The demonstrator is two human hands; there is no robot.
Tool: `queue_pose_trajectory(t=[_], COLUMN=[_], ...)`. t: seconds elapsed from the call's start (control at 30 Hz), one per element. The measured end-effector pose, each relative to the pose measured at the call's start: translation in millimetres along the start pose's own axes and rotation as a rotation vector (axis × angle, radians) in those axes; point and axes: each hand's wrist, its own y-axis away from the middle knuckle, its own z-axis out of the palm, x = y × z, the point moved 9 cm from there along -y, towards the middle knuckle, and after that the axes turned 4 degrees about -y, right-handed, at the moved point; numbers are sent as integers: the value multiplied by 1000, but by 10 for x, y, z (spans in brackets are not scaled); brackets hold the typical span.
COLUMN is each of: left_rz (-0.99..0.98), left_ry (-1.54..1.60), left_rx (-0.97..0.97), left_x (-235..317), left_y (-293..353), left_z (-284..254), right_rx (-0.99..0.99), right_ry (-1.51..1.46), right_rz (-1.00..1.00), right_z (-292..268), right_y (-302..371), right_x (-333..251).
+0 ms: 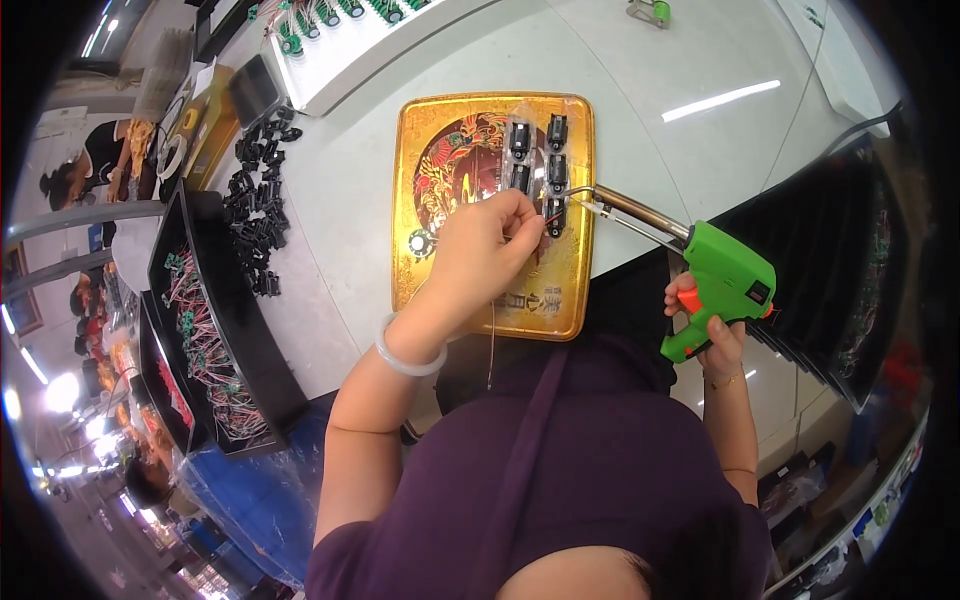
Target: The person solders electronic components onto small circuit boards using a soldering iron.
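My right hand (724, 352) is wrapped round the grip of a green soldering gun (728, 268) with an orange trigger. Its long metal tip points left and reaches a column of small black plastic housings (557, 168) on a gold decorated tin lid (412, 285). Close to that tip, my left hand (482, 245) pinches a thin wire (492, 345), whose loose length hangs below the hand; a bit of red shows at the fingertips. The fingers partly cover a second column of housings (519, 140). Whether tip and wire touch is too small to tell.
Many loose black housings (258, 205) lie in a pile on the left of the table. Beside them, a black bin (255, 350) holds green parts with wires. More green wired parts sit on a white tray (350, 60) at the back. Black trays (840, 260) stand on the right.
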Motion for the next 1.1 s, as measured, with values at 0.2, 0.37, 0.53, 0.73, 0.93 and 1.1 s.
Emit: queue_pose_trajectory(t=[0.2,0.37,0.53,0.73,0.93,1.1], left_rz=[-56,-136,-128,-18,69,-139], left_ry=[137,130,118,-199,-306,114], left_rx=[-71,-89,-125,-170,-168,-416], left_x=[-92,-132,-80,80,132,-5], left_y=[2,-3,-23,-39,-72,-61], left_z=[59,54,40,29,39,174], right_rx=[-1,-3,-3,-3,-4,4], right_ry=[-5,-1,-1,-10,-16,-21], right_rz=[8,9,9,7,3,2], right_z=[4,19,29,41,30,21], right_y=[-10,-9,-9,-8,-3,0], right_x=[6,7,3,3,7,9])
